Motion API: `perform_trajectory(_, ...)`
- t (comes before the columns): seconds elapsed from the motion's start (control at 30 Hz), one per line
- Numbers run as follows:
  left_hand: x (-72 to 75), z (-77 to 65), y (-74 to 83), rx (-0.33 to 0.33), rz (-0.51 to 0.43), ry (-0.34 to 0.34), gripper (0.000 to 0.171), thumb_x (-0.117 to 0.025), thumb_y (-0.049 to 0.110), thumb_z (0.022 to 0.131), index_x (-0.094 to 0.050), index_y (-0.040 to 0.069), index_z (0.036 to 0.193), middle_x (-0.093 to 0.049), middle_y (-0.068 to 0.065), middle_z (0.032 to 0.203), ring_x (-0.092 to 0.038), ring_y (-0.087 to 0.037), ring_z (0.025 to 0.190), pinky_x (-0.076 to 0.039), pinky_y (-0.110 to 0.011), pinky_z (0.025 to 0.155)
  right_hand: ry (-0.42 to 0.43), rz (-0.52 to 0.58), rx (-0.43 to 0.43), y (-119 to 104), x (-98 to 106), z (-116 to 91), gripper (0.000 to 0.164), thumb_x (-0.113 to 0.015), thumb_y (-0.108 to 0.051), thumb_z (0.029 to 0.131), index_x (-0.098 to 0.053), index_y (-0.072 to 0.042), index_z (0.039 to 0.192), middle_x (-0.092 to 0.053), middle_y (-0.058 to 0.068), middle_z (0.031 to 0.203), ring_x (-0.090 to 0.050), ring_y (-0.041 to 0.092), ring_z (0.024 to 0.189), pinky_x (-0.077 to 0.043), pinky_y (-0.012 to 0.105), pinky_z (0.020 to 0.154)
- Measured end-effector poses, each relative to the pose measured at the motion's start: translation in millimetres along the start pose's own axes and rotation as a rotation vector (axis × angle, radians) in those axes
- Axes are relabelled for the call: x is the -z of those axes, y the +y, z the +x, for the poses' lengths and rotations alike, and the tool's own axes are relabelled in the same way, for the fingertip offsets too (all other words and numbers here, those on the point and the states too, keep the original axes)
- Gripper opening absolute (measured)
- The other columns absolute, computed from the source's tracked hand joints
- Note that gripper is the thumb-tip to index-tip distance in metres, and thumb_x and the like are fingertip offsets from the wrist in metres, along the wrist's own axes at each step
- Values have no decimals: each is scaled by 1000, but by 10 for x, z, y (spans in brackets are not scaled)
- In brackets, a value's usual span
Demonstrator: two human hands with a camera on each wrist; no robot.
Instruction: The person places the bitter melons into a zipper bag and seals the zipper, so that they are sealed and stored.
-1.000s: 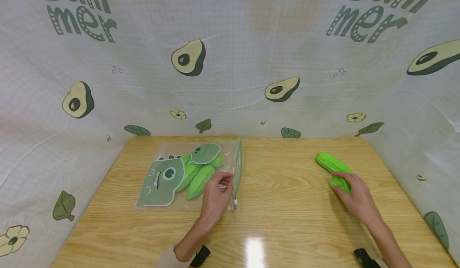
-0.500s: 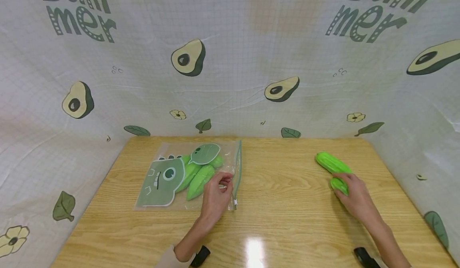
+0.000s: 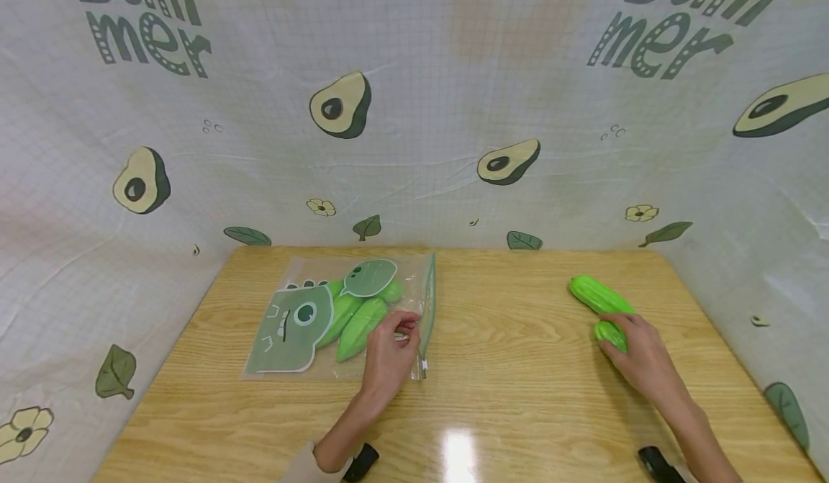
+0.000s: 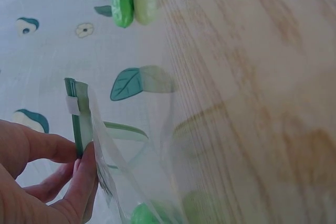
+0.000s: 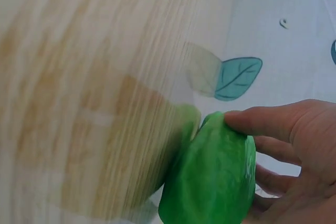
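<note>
A clear zip bag (image 3: 259, 364) printed with a green dinosaur lies flat on the left half of the table, several green vegetables (image 3: 363, 328) inside it. My left hand (image 3: 391, 353) pinches its open mouth near the green zip strip; in the left wrist view, thumb and finger squeeze that strip (image 4: 77, 129) just below a white slider (image 4: 72, 105). At the right, the fingers and thumb of my right hand (image 3: 644, 350) grip a bright green, lumpy, ridged vegetable (image 5: 210, 177), partly hidden by the hand. Right behind it lies a longer green ridged vegetable (image 3: 599, 294).
The light wooden table (image 3: 499, 368) is glossy and reflects a bright spot near its front. A white cloth (image 3: 414, 109) with avocado, leaf and "summer" prints stands behind it and along both sides. A dark wrist strap piece (image 3: 361, 461) shows at the left wrist.
My right hand has settled slightly further over the green vegetable it grips. The left hand and the bag have stayed in place.
</note>
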State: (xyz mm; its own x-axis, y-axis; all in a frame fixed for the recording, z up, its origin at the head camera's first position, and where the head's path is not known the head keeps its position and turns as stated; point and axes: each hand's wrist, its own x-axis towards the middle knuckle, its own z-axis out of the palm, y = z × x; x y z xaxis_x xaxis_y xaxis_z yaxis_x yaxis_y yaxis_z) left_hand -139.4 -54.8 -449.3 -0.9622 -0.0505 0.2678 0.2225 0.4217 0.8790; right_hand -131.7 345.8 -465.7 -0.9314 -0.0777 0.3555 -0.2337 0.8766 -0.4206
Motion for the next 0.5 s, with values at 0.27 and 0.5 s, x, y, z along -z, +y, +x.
perform_trajectory(0.27,1,0,-11,3,-12,-2,18,-66,-11,87,-73,-1,101,-70,-8,92,-69,-22,85,-59,-23,69,14,-4,6,-34,22,0,43,-81,5,78,-65,12,117,-61,37,108,-57,55,100,-46,68,80)
perform_trajectory(0.5,-2,-4,-19,2,-9,-1,18,-66,-10,88,-74,0,101,-70,-8,92,-69,-22,85,-59,-24,69,49,-31,39,-42,18,-5,43,-84,3,76,-67,9,116,-63,33,103,-60,52,95,-47,66,76)
